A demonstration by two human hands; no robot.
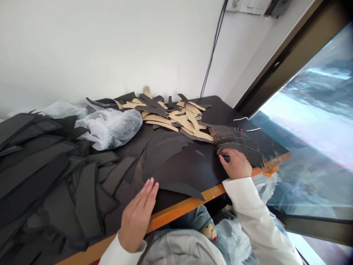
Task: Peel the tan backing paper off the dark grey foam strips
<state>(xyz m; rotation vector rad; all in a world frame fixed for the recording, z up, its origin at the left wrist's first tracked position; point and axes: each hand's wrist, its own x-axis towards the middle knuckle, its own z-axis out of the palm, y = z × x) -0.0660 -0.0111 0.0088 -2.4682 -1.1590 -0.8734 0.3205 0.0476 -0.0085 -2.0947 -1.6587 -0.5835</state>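
My left hand (140,213) lies at the table's front edge with its fingers stretched out and together. Its fingertips rest by the left end of a dark curved strip (182,188), which reaches over the orange table edge. My right hand (237,163) is closed at the near left end of a long stack of dark strips (234,141) standing close together. Between its thumb and fingers shows a small dark bluish thing that I cannot make out. Several thin dark strips (162,149) lie fanned out on the dark tabletop between the hands.
Loose black pieces (85,198) are heaped across the left side. Behind them sits a knotted clear plastic bag (113,127). Tan-backed strips (182,119) lie piled near the wall. A window (311,121) stands at the right, and plastic bags (234,239) hang below the table.
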